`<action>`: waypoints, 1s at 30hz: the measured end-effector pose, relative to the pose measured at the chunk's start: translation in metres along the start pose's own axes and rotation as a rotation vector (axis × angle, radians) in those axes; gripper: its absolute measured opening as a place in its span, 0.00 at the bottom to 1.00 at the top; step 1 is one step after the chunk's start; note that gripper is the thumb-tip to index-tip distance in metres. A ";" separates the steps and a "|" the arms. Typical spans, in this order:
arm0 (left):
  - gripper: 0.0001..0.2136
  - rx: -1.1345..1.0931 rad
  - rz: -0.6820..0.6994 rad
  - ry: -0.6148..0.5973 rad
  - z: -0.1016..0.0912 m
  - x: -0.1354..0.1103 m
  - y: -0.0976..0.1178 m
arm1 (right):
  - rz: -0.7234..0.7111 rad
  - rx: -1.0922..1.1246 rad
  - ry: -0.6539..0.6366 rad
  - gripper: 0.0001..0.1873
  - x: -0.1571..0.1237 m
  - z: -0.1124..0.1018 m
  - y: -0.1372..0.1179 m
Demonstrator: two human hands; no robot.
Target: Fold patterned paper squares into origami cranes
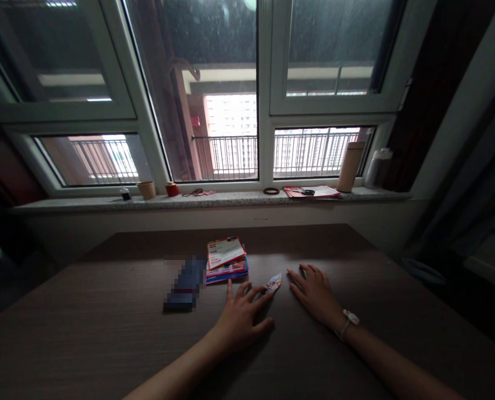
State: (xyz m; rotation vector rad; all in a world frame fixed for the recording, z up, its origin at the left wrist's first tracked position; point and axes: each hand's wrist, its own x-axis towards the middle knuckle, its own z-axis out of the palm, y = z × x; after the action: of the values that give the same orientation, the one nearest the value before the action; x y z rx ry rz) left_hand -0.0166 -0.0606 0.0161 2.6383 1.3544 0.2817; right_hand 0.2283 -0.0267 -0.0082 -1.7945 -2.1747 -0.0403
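My left hand (245,316) is over the brown table with its fingers spread, and its fingertips reach a small folded piece of printed paper (275,283). Part of that paper is hidden behind the fingers. To the right of the paper, my right hand (314,291) rests palm down with fingers apart, holding nothing. A band with a pale ornament (350,317) circles the right wrist. Just beyond the left hand lies a stack of colourful printed cards or booklets (226,258). Left of the stack is a dark, pixelated flat object (184,286).
On the windowsill (230,198) stand a paper cup (146,190), a red spool (172,189), a small dark bottle (125,193), a tan bottle (350,166) and a clear bottle (378,168). A bracelet (271,191) and scissors (308,192) on printed sheets (326,191) lie there too.
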 end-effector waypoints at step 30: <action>0.16 0.007 0.085 0.296 0.015 0.007 -0.008 | -0.563 0.295 0.058 0.16 -0.005 -0.009 -0.014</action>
State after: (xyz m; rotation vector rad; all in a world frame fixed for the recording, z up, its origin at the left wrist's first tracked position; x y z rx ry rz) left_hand -0.0150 -0.0516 0.0003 2.7468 1.3228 0.7039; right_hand 0.2175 -0.0361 0.0013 -0.9806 -2.4210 0.0936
